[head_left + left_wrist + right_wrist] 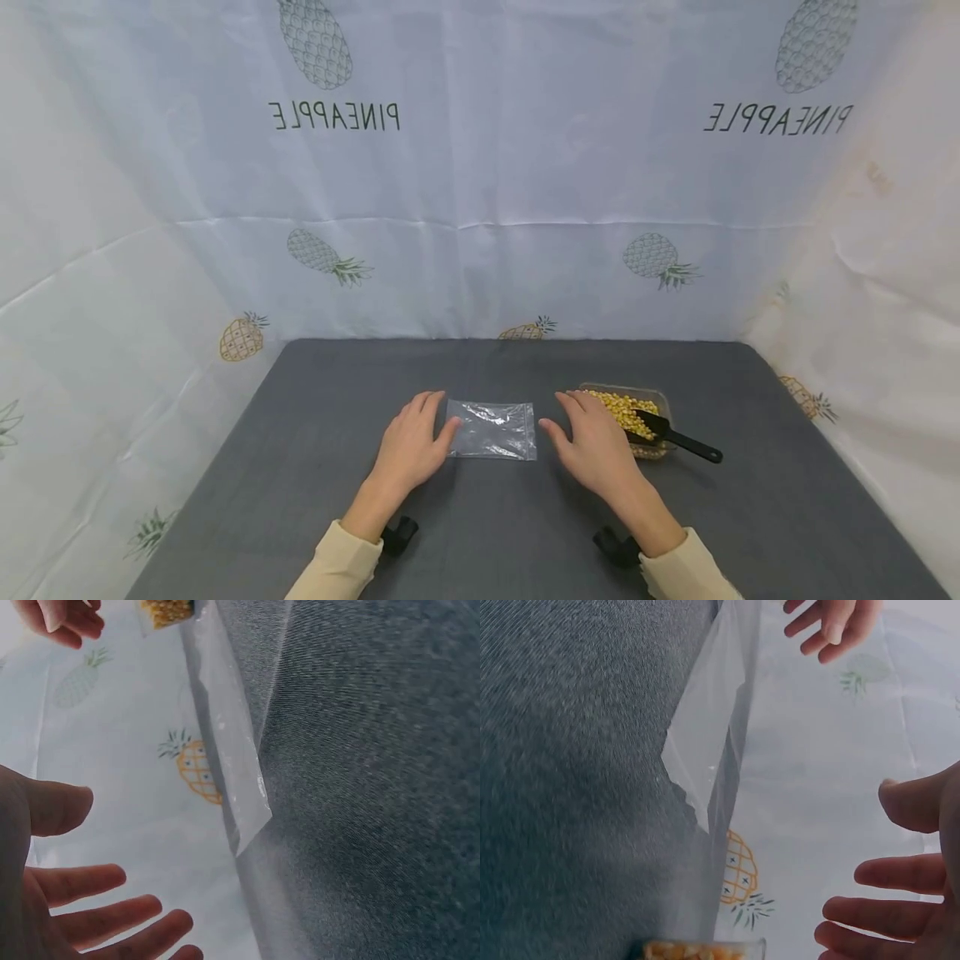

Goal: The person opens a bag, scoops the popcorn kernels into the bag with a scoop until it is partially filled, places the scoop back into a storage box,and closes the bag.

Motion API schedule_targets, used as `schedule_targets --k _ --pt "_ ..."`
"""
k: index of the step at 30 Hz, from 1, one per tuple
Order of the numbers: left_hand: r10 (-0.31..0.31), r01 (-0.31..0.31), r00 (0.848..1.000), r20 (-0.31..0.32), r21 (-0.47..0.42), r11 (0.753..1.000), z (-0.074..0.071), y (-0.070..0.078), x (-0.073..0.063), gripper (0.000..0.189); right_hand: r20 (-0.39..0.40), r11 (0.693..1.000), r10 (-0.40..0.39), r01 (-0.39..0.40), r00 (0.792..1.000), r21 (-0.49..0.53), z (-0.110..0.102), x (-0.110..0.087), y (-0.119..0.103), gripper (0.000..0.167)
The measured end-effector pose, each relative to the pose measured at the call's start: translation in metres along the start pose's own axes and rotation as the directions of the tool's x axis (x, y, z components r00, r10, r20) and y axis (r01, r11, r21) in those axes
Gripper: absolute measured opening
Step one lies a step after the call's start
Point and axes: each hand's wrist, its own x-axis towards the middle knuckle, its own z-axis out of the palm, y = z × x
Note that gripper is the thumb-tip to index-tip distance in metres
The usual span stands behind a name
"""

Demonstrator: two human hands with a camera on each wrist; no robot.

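I log one bag (492,432): clear, glossy, creased, flat; left hand (411,443), right hand (596,446) apart, both relaxed.

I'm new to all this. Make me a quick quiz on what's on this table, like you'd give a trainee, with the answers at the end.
1. What colour is the corn in the tub?
2. True or false: the whole scoop lies inside the tub.
3. In the head view, where is the clear bag?
A) Left of the tub
B) Right of the tub
C) Inside the tub

Key:
1. Yellow.
2. False: the scoop's handle sticks out.
3. A.
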Motion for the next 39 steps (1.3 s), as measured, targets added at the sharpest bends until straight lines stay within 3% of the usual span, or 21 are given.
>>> schedule_targets --k 7,22,32,39 --pt "-0.05 0.051 0.998 0.024 -0.059 0.997 0.002 -0.002 0.005 0.051 0.0 0.996 0.038 -0.038 0.999 0.076 0.01 0.006 -0.006 0.045" --pt "-0.145 0.157 0.985 0.089 -0.134 0.979 0.013 -0.004 0.011 0.05 0.094 0.974 0.162 -0.174 0.982 0.145 0.03 0.015 -0.011 0.044" --pt "-0.187 0.212 0.972 0.142 -0.19 0.958 0.014 -0.015 0.016 0.05 0.189 0.952 0.233 -0.263 0.954 0.154 0.037 0.025 -0.017 0.039" --pt "-0.201 0.233 0.962 0.183 -0.18 0.956 0.017 -0.015 0.017 0.048 0.245 0.939 0.266 -0.308 0.932 0.154 0.043 0.027 -0.02 0.04"
